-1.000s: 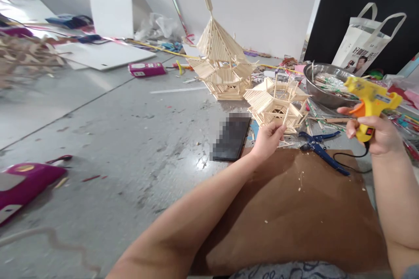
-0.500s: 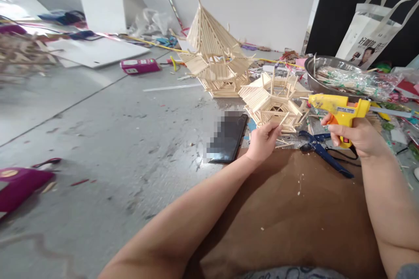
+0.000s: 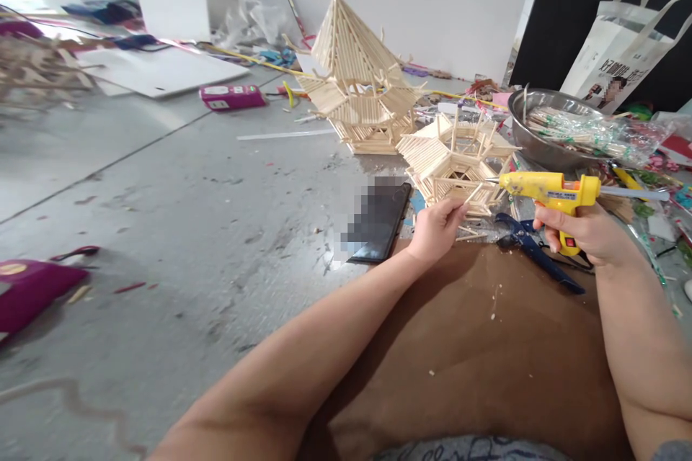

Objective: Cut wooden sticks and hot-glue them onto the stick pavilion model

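Between its fingertips my left hand (image 3: 439, 229) pinches a short wooden stick (image 3: 476, 192), at the near side of a low six-sided stick structure (image 3: 440, 158). A yellow glue gun (image 3: 551, 189) is in my right hand (image 3: 584, 227), its nozzle pointing left at the right part of that structure; whether it touches is too small to tell. A glue stick (image 3: 635, 193) juts from the gun's back. Behind and to the left stands a taller stick pagoda (image 3: 354, 50) with a pointed roof.
Blue pliers (image 3: 540, 253) lie below the glue gun, and a dark phone (image 3: 381, 223) left of my left hand. A metal bowl (image 3: 522, 137) of wrapped sticks and a white bag (image 3: 610, 57) are at the right. Purple boxes (image 3: 232, 96) lie leftward.
The glue gun has moved left and slightly down, its nozzle now close to the stick in my left hand and the low structure. The view has shifted slightly.
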`<state>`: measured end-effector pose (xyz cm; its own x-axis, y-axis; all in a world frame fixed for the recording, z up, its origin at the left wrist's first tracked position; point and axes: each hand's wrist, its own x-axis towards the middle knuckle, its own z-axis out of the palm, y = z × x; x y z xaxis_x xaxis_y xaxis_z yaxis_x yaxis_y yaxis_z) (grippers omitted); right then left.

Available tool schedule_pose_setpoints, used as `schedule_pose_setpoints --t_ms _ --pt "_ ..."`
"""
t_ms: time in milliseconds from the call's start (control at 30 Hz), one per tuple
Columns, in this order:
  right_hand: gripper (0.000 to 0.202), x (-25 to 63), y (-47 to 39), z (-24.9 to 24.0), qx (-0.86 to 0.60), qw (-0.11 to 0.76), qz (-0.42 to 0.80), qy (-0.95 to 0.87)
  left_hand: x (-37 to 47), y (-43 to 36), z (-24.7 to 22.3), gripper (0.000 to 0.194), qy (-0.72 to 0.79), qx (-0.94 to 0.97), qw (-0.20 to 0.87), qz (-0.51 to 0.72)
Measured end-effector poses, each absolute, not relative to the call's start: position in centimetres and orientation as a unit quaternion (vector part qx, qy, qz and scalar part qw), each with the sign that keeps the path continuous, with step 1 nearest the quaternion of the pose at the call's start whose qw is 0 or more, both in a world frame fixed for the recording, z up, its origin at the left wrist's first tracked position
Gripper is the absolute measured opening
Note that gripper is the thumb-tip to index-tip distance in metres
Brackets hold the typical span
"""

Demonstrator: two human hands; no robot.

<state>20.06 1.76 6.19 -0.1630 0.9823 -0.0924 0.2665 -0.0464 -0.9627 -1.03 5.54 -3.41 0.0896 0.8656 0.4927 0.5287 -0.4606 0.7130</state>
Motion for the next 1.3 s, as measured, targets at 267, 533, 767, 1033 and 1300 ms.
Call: schedule_pose_setpoints --t_ms 267,533,767,1033,1300 --pt "0.035 19.7 1.5 6.3 -0.539 0.364 0.483 -0.586 -1.1 5.5 -3.3 0.025 0.49 0.718 0.172 0.464" --pt "0.033 19.6 1.9 6.2 -0.545 0.365 0.49 -0.575 -1.0 5.3 -3.1 0.025 0.495 0.718 0.179 0.456" --pt "0.034 19.7 1.6 5.9 -0.545 0.379 0.493 -0.563 -1.0 5.2 -3.1 0.026 0.498 0.713 0.188 0.457" --pt "0.036 19.7 1.7 6.1 -0.547 0.368 0.487 -0.573 -0.9 5.3 -3.0 0.028 0.506 0.703 0.203 0.458" --pt "0.034 19.5 1.7 6.2 -0.551 0.338 0.484 -0.59 -0.9 4.8 -2.4 0.027 0.494 0.702 0.218 0.465"
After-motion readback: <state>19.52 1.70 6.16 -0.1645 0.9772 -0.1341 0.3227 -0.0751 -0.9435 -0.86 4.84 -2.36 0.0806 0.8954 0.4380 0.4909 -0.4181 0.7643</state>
